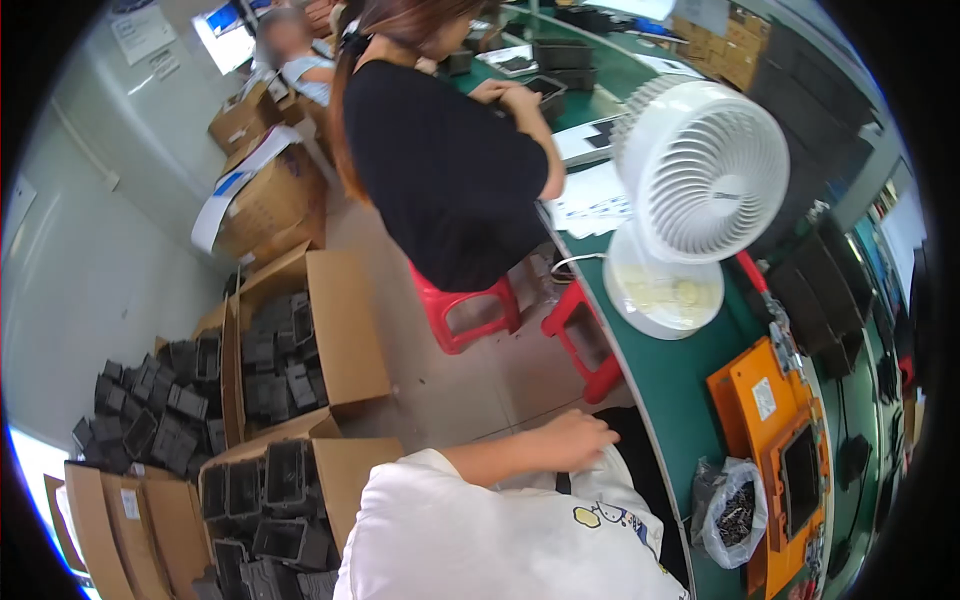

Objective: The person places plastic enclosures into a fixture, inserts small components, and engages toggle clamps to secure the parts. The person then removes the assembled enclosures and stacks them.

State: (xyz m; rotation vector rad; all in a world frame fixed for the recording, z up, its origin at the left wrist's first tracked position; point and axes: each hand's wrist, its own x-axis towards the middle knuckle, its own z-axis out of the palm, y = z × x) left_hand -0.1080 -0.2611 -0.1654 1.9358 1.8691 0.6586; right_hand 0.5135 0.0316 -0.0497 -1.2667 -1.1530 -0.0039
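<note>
My left hand [584, 440] lies over my lap, beside the hem of my white shirt [470, 535] and my dark trousers [645, 470]. Its fingers are curled together, and nothing shows in them. My right hand is out of view. To the right, on the green table [655, 375], an orange fixture [750, 400] with a dark rectangular part [800, 480] stands near a clear plastic bag [735, 520] of small dark pieces. Neither is touched by my left hand.
A white fan [700, 180] stands on the table. Beyond it a co-worker [440, 170] in black sits on a red stool [465, 310], hands at a dark tray. Cardboard boxes [350, 325] of black trays [290, 480] fill the left side. Another person [308, 70] is farther back.
</note>
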